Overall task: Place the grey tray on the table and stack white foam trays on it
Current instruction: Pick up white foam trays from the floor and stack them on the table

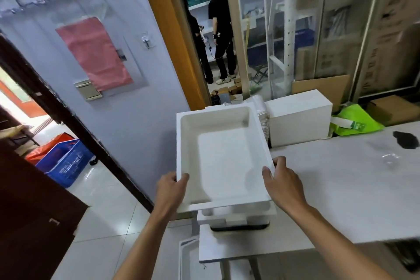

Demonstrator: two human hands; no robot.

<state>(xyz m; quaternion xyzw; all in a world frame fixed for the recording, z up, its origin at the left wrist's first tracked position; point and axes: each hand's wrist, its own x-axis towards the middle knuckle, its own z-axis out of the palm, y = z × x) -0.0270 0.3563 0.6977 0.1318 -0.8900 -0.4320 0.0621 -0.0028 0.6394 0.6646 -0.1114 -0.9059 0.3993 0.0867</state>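
I have the foam tray (222, 157) pinched at its near corners, left grip (170, 188) and right grip (279, 179) curled round the rim, over the stack (227, 217) on the grey tray (241, 227) at the desk (341, 188) left edge. It sits skewed; lowered so, I judge it may miss nesting and slide off.

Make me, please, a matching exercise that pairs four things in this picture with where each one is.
Things
1. white foam tray
2. blue plastic crate
3. bright green bag
4. pink paper sheet

Places
A. on the tiled floor
B. on the lilac wall
C. gripped by the left hand and the right hand
D. by the far edge of the pale table

Pairs: 1-C, 2-A, 3-D, 4-B
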